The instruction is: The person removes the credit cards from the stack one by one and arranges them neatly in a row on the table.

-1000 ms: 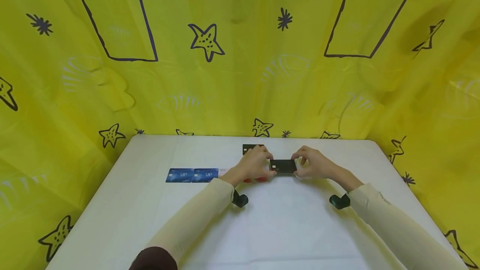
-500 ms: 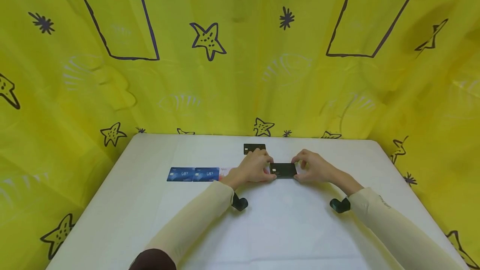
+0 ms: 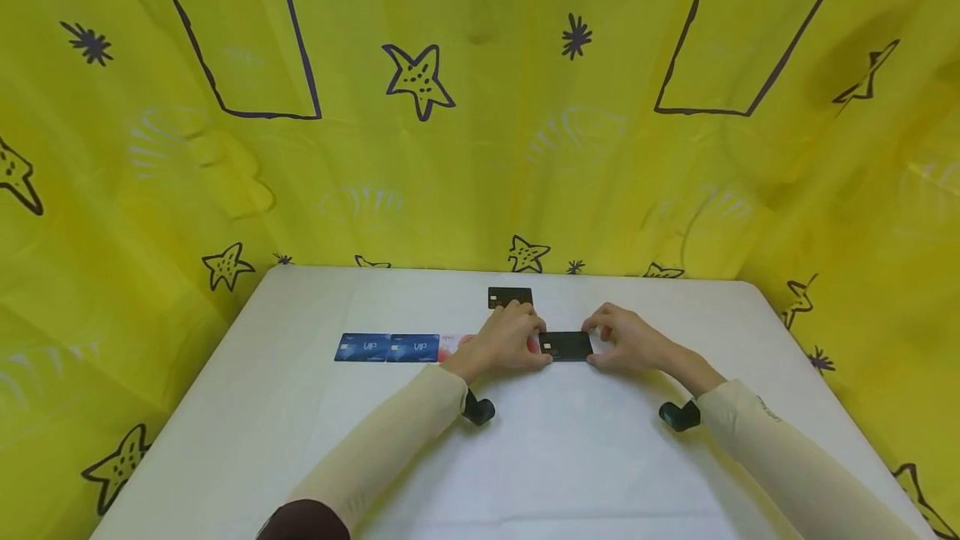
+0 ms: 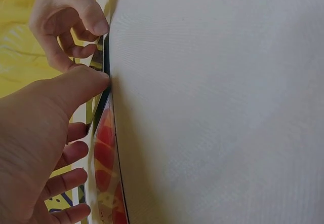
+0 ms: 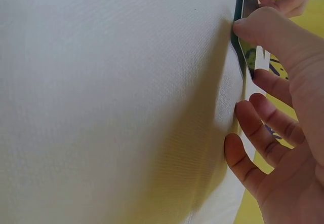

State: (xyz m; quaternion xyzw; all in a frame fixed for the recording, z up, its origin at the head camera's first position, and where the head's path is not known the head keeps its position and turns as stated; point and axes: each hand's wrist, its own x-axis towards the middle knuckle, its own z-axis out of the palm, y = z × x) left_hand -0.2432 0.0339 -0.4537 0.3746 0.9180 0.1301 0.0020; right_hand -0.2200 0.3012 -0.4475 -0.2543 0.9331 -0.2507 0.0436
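Observation:
A black bank card (image 3: 566, 347) with a chip lies at the right end of a row of cards. My left hand (image 3: 510, 340) pinches its left end between thumb and index finger. At the opposite end, the thumb and index finger of my right hand (image 3: 626, 340) pinch it too. Under my left hand is a pink and red card (image 3: 453, 345), partly covered; its red pattern (image 4: 104, 155) shows below the thumb in the left wrist view. Seen from the right wrist, the black card's edge (image 5: 237, 40) sits close to the white surface, the other fingers spread beside it.
Two blue VIP cards (image 3: 363, 347) continue the row to the left. Behind my left hand lies a second black card (image 3: 510, 295), partly hidden by the fingers. The white table (image 3: 570, 448) ends at a yellow patterned curtain (image 3: 480, 157) at the back and sides.
Both hands have brought the black card down and slightly toward me, until it lines up with the row. Their grip on its two ends stays the same.

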